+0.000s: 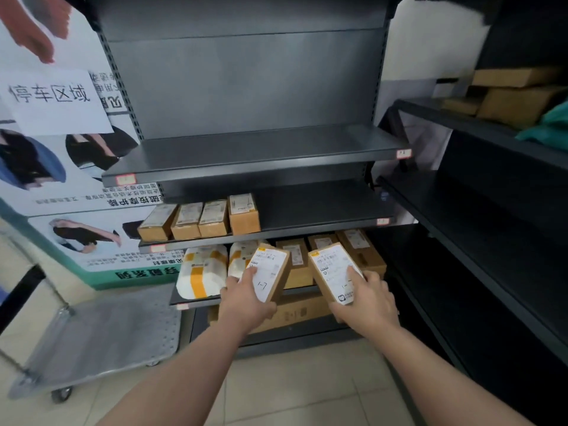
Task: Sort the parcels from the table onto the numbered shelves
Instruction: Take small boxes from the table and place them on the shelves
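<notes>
I stand in front of a dark metal shelf unit [255, 167] with small numbered tags on its edges. My left hand [246, 299] grips a small brown box [272, 273] with a white label facing up. My right hand [367, 298] grips a second labelled brown box [333, 270]. Both boxes hover in front of the third shelf [199, 298], which holds two white parcels with yellow tape [203, 269] and several brown boxes [359, 250]. The second shelf [322, 222] carries several brown boxes [199, 221] at its left end. The top shelf [261, 149] is bare.
A metal platform trolley [98, 336] stands on the tiled floor at the left, beside a poster wall. A second dark shelf unit [491, 210] runs along the right, with brown boxes [516, 96] and a green bag [550, 127] on its upper level. A large carton [292, 315] sits on the bottom level.
</notes>
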{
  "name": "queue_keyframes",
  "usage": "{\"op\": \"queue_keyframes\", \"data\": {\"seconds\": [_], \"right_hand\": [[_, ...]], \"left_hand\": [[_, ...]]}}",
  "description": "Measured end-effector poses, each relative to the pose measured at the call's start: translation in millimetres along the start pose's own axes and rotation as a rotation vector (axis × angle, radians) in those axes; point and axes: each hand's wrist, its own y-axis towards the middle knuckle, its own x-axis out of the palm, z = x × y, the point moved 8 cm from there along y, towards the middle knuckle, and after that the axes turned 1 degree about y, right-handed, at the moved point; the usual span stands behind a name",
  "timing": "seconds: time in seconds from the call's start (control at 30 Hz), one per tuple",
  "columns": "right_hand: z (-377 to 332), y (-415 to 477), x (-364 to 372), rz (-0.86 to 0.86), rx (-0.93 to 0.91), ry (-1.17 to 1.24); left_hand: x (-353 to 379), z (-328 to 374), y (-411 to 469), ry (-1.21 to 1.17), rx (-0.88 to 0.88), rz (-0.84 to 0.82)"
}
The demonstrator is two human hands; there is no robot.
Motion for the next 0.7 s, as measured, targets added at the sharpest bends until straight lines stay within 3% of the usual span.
{"op": "queue_keyframes", "data": {"seconds": [0.7], "right_hand": [[-18, 315, 66, -0.126, -0.071, -0.048]], "left_hand": [[32, 92, 231, -0.005, -0.147, 0.016]]}}
